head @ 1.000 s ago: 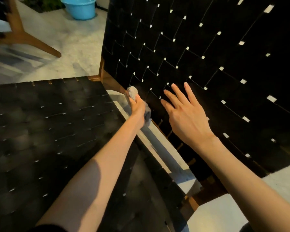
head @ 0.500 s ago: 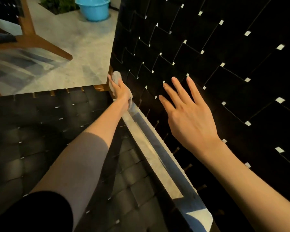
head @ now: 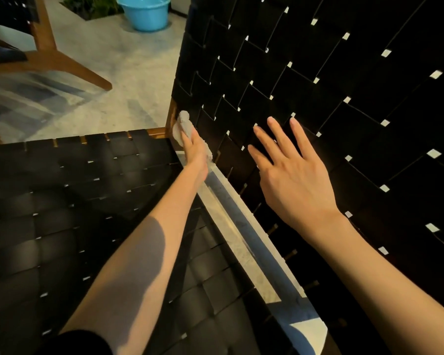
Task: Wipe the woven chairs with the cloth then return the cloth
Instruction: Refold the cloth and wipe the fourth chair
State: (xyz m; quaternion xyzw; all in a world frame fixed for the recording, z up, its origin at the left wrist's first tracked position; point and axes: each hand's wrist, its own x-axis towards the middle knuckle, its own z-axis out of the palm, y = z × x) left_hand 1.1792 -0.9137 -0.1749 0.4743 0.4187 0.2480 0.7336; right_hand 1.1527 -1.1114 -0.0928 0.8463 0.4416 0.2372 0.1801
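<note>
Fingers [head: 187, 135] of the left hand [head: 196, 152] lie over a pale cloth [head: 183, 124], pressing it against the lower corner of the woven backrest [head: 318, 80]; how far they curl round the cloth cannot be told, as the hand is seen from behind. The cloth is bunched, its upper end protruding above the fingertips, a lower fold showing beside the wrist. It sits where the backrest's brown wooden frame [head: 171, 116] meets the far corner of the woven seat [head: 75, 201], touching the frame edge.

The right hand [head: 295, 175] is right of the cloth, near it but apart, fingers straight and spread, holding nothing. Whether its fingertips touch the backrest's black straps or hover just before them cannot be told.

The backrest rises to the right of the cloth, tilted, with small bright gaps between its straps. The seat spreads left of and below the cloth. Between seat and backrest a gap shows pale floor [head: 128, 80].

Beyond the cloth, on the floor, stands a blue basin [head: 145, 12], well apart. Left of the cloth and farther off, the wooden legs of a second chair [head: 51, 57] rest on the floor.
</note>
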